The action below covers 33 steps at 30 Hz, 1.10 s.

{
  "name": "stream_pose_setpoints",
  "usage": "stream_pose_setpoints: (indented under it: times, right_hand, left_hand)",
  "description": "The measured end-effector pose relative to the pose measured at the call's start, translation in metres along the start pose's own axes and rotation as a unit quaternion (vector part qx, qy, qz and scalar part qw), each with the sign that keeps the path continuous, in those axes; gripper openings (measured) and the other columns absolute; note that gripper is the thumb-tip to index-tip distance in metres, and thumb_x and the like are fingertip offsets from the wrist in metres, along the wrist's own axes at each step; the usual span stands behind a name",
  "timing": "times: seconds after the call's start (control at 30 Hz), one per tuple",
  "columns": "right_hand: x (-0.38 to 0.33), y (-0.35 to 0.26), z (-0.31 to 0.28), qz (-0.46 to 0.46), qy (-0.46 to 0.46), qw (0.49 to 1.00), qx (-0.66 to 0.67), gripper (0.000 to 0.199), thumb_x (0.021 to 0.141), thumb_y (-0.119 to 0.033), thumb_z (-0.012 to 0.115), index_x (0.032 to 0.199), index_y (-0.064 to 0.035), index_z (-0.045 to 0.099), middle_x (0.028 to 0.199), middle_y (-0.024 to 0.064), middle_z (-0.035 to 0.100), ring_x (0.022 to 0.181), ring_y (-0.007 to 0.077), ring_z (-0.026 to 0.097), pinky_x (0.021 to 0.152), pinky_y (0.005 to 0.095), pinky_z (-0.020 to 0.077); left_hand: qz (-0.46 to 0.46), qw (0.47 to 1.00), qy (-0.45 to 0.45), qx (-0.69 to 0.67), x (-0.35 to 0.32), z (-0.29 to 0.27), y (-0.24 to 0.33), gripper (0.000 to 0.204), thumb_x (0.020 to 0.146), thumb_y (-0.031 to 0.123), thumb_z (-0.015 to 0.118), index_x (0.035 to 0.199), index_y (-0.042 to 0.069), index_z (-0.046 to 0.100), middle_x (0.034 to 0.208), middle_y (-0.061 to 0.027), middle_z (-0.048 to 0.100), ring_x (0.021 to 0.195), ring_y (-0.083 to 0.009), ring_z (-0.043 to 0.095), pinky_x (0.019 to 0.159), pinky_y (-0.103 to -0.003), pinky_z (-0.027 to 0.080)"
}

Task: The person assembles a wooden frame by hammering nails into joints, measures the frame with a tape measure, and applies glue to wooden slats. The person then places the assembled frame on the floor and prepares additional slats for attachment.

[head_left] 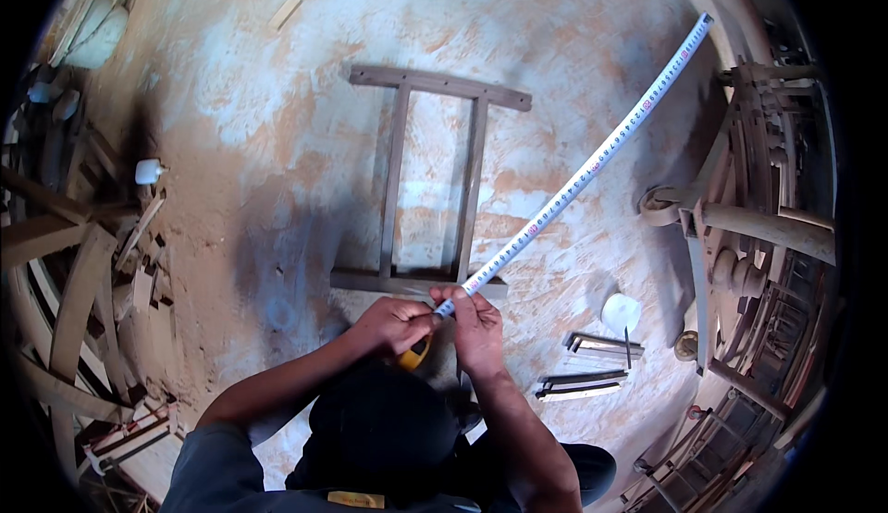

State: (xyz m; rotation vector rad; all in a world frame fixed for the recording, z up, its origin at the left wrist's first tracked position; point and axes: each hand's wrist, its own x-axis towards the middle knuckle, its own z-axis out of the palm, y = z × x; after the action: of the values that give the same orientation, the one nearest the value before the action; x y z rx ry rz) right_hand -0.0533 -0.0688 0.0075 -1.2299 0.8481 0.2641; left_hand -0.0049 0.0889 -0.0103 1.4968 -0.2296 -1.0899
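A tape measure blade [592, 163], white with dark markings, stretches from my hands toward the far right, its hooked end free near the wall. My right hand [479, 333] pinches the blade close to the case. Beside it, my left hand [393, 325] is closed on the tape too; its yellow case [415, 354] hangs partly hidden below my fingers. Just beyond my hands lies a wooden frame [472, 180] on the floor, with two long rails between two crosspieces. The blade passes over the near crosspiece [370, 282] at its right part.
A white tub [621, 313] stands at the right near several dark wood strips [583, 383]. Wooden furniture parts [777, 226] crowd the right side. More curved timber [79, 300] is piled at the left, beside a small white bottle [148, 172]. A pale offcut [285, 13] lies farther off.
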Motion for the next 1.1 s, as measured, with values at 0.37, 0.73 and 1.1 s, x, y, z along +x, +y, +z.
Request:
stream_pose_setpoints:
  times: [0.37,0.73,1.1]
  right_hand:
    - [-0.046,-0.027,-0.085,-0.062,0.005,0.99,0.128,0.032,0.104,-0.028,0.045,0.088,-0.0037,0.058,0.083,0.0137,0.068,0.07,0.0214,0.066,0.066,0.0354,0.0557]
    - [-0.116,0.002,-0.112,-0.033,0.045,0.998,0.017,0.034,0.104,-0.03,0.044,0.089,-0.0029,0.058,0.082,0.0142,0.067,0.068,0.0217,0.066,0.063,0.033,0.0547]
    - [-0.123,-0.011,-0.131,-0.054,0.044,0.997,0.018,0.035,0.106,-0.029,0.039,0.091,-0.004,0.058,0.083,0.0112,0.067,0.069,0.019,0.065,0.065,0.0315,0.054]
  left_hand:
    - [-0.047,0.869,0.346,0.35,0.128,-0.143,0.023,0.048,0.092,0.045,0.055,0.105,-0.001,0.062,0.095,-0.0211,0.068,0.095,-0.0386,0.066,0.081,-0.046,0.052]
    - [-0.101,0.823,0.353,0.433,0.185,-0.12,0.014,0.035,0.087,0.025,0.063,0.101,-0.004,0.052,0.093,-0.0247,0.067,0.088,-0.0419,0.066,0.078,-0.05,0.053]
    - [0.062,0.928,0.362,-0.062,0.109,-0.084,0.08,0.02,0.083,0.002,0.056,0.099,0.002,0.045,0.071,-0.0047,0.054,0.052,-0.0112,0.051,0.045,-0.027,0.042]
